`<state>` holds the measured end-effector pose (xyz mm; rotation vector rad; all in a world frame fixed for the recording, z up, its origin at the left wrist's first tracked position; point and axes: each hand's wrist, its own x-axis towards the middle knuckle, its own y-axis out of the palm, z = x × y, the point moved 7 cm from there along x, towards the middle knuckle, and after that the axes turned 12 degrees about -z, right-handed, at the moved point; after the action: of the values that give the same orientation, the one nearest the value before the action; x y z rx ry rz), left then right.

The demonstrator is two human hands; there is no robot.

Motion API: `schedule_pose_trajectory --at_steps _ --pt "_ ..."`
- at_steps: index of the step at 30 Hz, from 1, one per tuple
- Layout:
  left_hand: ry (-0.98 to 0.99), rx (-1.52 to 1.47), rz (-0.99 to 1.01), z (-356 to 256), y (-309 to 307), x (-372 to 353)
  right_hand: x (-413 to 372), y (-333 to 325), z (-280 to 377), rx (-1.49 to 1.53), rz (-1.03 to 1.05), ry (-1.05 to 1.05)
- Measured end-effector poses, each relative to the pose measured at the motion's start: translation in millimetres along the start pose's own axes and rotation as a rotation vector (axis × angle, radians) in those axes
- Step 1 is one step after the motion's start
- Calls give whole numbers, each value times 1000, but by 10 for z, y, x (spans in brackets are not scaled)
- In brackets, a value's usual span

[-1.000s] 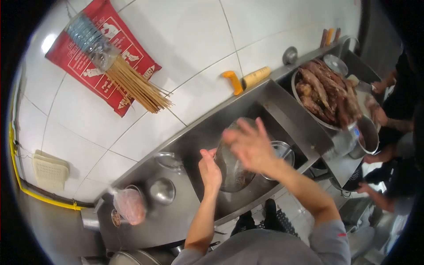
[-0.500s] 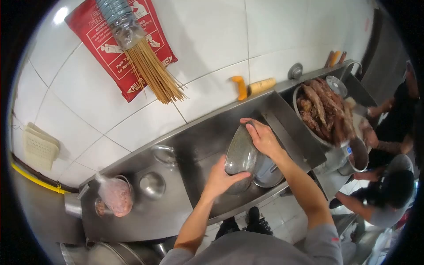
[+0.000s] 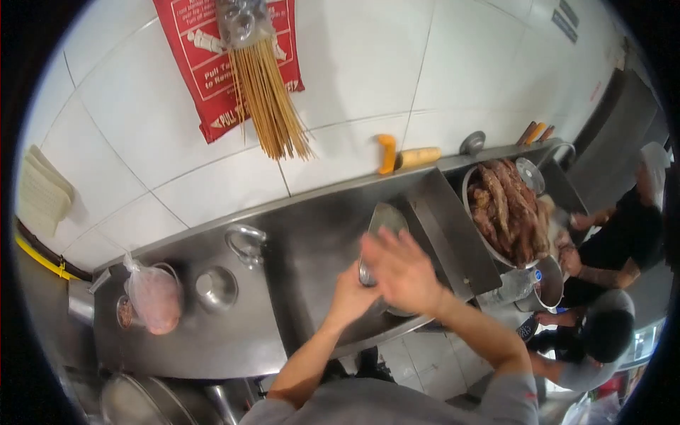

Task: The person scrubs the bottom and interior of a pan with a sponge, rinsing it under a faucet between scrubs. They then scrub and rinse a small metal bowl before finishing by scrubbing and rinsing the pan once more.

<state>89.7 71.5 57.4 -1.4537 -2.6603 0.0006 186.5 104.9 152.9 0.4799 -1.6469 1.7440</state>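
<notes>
Over the sink basin (image 3: 301, 234), my left hand (image 3: 353, 296) is closed on the near end of a grey, glossy, speckled dish (image 3: 387, 217). The dish is tilted, its pointed far end towards the wall. Smeared by motion, my right hand (image 3: 402, 270) is over the dish's near part with its fingers stretched out and apart, and nothing shows in it. Its palm and fingers hide much of the dish.
Left of the basin are a steel bowl (image 3: 217, 289) and a plastic bag of pinkish contents (image 3: 157, 301). To the right, dark meat strips (image 3: 504, 205) fill a large pot, near a plastic bottle (image 3: 511, 289). Other people (image 3: 609, 234) work at the right. Skewers (image 3: 268, 103) hang on the wall.
My right hand has let go of the dish's far end and moved down over its near part, fingers spread. My left hand still holds the dish. The whole view has shifted.
</notes>
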Motion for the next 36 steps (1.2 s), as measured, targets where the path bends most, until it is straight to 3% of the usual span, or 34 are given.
schedule_pose_trajectory --at_steps 2,3,4,7,10,11,12,14,15,18,19,22,23,26,28,30,31,32,34,36 --pt "-69 70 14 -170 12 -25 160 84 -602 -62 -79 248" --pt "-40 92 3 -232 16 -59 142 164 -754 68 -68 340" --pt "0 114 -8 -274 3 -42 138 133 -656 67 -75 332" --pt "-3 93 -8 -174 -6 -54 26 -76 57 -62 6 23" --pt "-92 92 32 -283 38 -105 164 105 -457 -170 116 21" --pt "-123 113 50 -328 73 -88 183 224 -1005 214 45 497" --pt "-110 112 49 -293 62 -78 146 194 -906 209 35 489" --pt "49 84 -11 -191 39 -83 48 -16 -281 66 -53 153" --pt "83 93 -60 -203 15 -60 121 -145 38 -24 -2 79" --pt "-36 86 -28 -189 30 -63 218 -57 -332 -68 -32 107" --pt "-33 84 -18 -230 68 -90 208 102 -696 24 -30 254" --pt "-6 99 -23 -293 70 -87 144 111 -695 111 -99 285" --pt "10 123 -15 -270 63 -88 76 25 -439 52 -91 130" --pt "-4 140 -14 -205 51 -101 118 -127 -29 -41 25 85" --pt "-17 133 -2 -225 97 -136 161 -9 -488 -62 -40 96" --pt "-44 78 13 -300 118 -147 140 193 -1042 237 -7 454" --pt "-26 82 17 -298 100 -119 109 130 -889 202 -84 438" --pt "36 129 18 -278 85 -126 87 16 -623 173 -161 285" --pt "72 182 19 -231 54 -161 104 -156 -13 18 -36 117" --pt "-8 202 40 -166 43 -151 122 -108 -188 75 -59 133"
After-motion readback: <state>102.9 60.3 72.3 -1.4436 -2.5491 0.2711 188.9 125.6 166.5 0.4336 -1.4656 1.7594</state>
